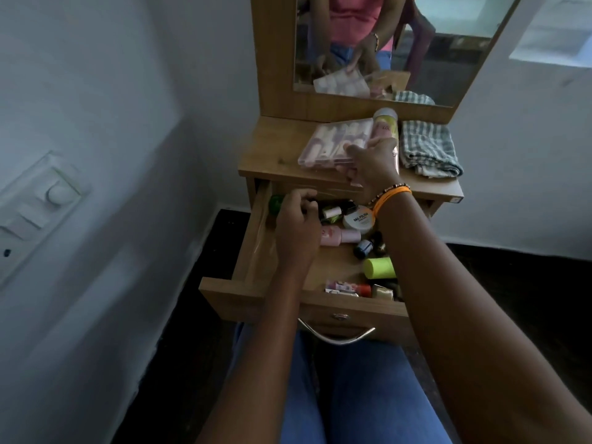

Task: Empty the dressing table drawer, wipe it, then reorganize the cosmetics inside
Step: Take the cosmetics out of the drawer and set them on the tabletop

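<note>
The wooden drawer point(256, 245) is pulled out below the dressing table top point(266, 149). Inside lie several cosmetics: a white nail-polish remover jar point(358, 219), a pink bottle point(341, 235), a neon yellow cap point(379, 267), small tubes point(347, 288) at the front. My left hand point(298, 216) reaches into the back left of the drawer, fingers curled by a green bottle point(276, 204); whether it grips anything is hidden. My right hand point(373, 165) is on the near edge of a clear pink compartment case point(333, 139) lying on the table top, fingers around its edge.
A yellow-and-pink spray can point(386, 125) lies beside the case, and a folded green checked cloth point(427, 149) sits at the top's right. The mirror point(400, 43) stands behind. A wall with a switch panel point(41, 203) is to the left. My blue-jeaned knees point(352, 395) are under the drawer.
</note>
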Tool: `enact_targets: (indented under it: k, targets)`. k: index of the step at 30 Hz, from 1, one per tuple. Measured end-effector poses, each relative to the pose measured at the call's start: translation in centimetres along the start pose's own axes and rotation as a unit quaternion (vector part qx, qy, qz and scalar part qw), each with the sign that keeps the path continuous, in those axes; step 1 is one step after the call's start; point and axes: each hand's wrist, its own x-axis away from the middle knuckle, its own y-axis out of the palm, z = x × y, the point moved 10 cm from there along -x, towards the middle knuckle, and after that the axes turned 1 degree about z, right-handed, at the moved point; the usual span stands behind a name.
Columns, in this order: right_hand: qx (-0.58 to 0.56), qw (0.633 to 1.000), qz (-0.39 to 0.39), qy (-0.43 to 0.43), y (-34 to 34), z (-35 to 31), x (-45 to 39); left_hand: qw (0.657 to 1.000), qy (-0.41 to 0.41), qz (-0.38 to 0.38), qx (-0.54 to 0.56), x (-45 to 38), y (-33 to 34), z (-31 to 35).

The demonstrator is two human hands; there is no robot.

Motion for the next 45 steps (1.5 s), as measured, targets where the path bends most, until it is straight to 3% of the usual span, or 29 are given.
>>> enact_targets:
  k: [3,5,7,9,17,20,22,24,27,29,34,36,38,42,45]
  targets:
    - [0.015,1.0,-0.001,-0.002,0.4,-0.1,-1.0,1.0,-0.007,-0.008,-0.016,0.0,0.1,0.1]
    - [0.148,0.988,0.013,-0.029,0.2,-0.7,-1.6,1.0,-0.01,-0.013,-0.025,-0.1,0.4,0.0]
    - [0.321,0.944,0.034,-0.075,0.2,-1.6,-1.8,0.999,-0.012,-0.017,-0.044,0.0,0.8,-0.2]
    - [0.416,0.9,0.054,-0.118,0.5,-2.4,-1.5,0.996,-0.002,-0.029,-0.087,0.3,1.2,-0.3]
    - [0.516,0.824,0.105,-0.208,1.4,-4.2,1.5,0.986,-0.043,-0.031,-0.158,0.5,0.8,-1.3]
    - [0.497,0.799,0.099,-0.325,1.7,-4.8,4.8,0.973,-0.057,-0.025,-0.223,0.5,0.3,-1.9]
    - [0.492,0.778,0.053,-0.387,1.8,-2.8,7.6,0.961,-0.064,-0.023,-0.267,0.3,0.1,-2.2]
    - [0.539,0.764,-0.022,-0.354,1.3,1.2,8.7,0.949,-0.057,-0.02,-0.309,0.3,0.0,-2.2]
    - [0.63,0.729,-0.137,-0.23,0.7,6.7,7.0,0.938,-0.045,-0.035,-0.342,0.6,0.5,-2.1]
    - [0.641,0.722,-0.153,-0.214,0.9,7.4,5.5,0.937,-0.042,-0.05,-0.345,0.7,0.8,-2.2]
    - [0.697,0.663,-0.182,-0.202,1.6,10.2,4.6,0.942,-0.029,-0.1,-0.318,0.9,1.9,-2.6]
    - [0.685,0.681,-0.182,-0.184,0.9,10.2,4.4,0.94,-0.014,-0.125,-0.317,1.1,2.5,-2.6]
    - [0.616,0.749,-0.183,-0.164,0.1,9.4,4.3,0.933,0.001,-0.152,-0.325,1.3,3.2,-2.7]
    - [0.37,0.899,-0.136,-0.191,-1.4,5.7,4.9,0.926,0.003,-0.171,-0.336,1.7,3.7,-3.0]
    - [0.244,0.944,-0.133,-0.177,-1.7,4.4,5.3,0.951,-0.008,-0.129,-0.279,1.4,2.9,-2.3]
